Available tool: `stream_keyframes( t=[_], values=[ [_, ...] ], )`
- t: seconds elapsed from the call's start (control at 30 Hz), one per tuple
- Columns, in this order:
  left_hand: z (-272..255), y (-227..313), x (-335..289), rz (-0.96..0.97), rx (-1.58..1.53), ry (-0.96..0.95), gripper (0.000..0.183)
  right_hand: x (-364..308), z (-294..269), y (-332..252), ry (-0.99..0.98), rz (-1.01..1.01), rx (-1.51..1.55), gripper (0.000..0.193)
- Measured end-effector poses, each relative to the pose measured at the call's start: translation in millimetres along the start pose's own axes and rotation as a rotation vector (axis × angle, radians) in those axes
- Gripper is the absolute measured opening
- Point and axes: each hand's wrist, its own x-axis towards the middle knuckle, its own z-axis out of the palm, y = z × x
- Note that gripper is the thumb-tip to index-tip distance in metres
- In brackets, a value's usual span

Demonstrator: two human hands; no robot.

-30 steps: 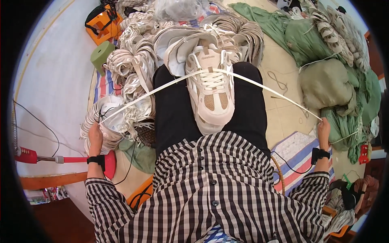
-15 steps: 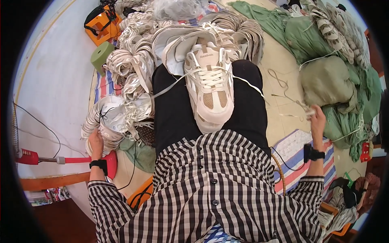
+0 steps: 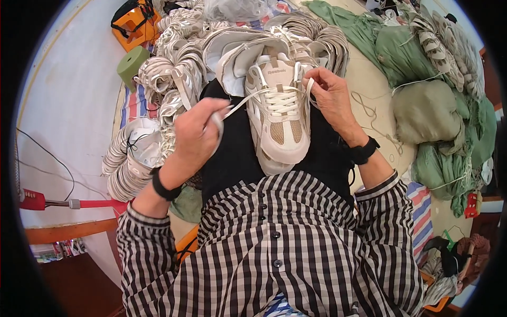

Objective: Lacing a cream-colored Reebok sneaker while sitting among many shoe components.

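On my lap lies a beige and white sneaker upper (image 3: 287, 138), its toe toward me and its white lace (image 3: 283, 102) threaded in rows across the front. More pieces of the same kind lie under it. My left hand (image 3: 198, 128) is closed on one lace end, left of the upper, with the lace pulled out sideways and a length hanging by the palm. At the upper's right eyelet edge, my right hand (image 3: 331, 95) pinches the other lace end between thumb and fingers.
Stacks of similar uppers (image 3: 182, 71) lie ahead and to the left. A green roll (image 3: 132, 66) stands beside an orange stool (image 3: 133, 26). Green sacks (image 3: 428, 111) lie at the right. Loose cord (image 3: 369, 111) rests on the floor. A red-handled pole (image 3: 34, 201) is at far left.
Both hands have come inward from wide at the sides to the upper. The left now holds the left lace end close by; the right grips the lace at the eyelets.
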Motion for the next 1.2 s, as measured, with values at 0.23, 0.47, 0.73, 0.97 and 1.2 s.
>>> stream_keyframes(
  t=[0.23, 0.47, 0.73, 0.97, 1.2],
  values=[
    [57.5, -1.1, 35.0, -0.258, -0.226, 0.023, 0.009, -6.0, -2.1, 16.5, 0.009, 0.067, 0.018, 0.006],
    [77.2, -14.1, 32.0, -0.397, -0.208, 0.021, 0.01, -5.5, 2.5, 18.7, 0.034, -0.002, -0.156, 0.004],
    [74.3, -23.1, 27.8, -0.348, -0.152, -0.038, 0.006, 1.5, 1.4, 5.1, 0.01, -0.266, -0.486, 0.008],
    [76.7, -28.0, 27.3, -0.393, -0.314, -0.093, 0.006, 13.0, -11.4, 3.8, -0.201, -0.058, -0.193, 0.013],
    [77.2, -30.2, 31.5, -0.239, -0.093, -0.089, 0.005, 9.0, -14.1, 8.1, -0.196, 0.047, -0.094, 0.013]
  ],
)
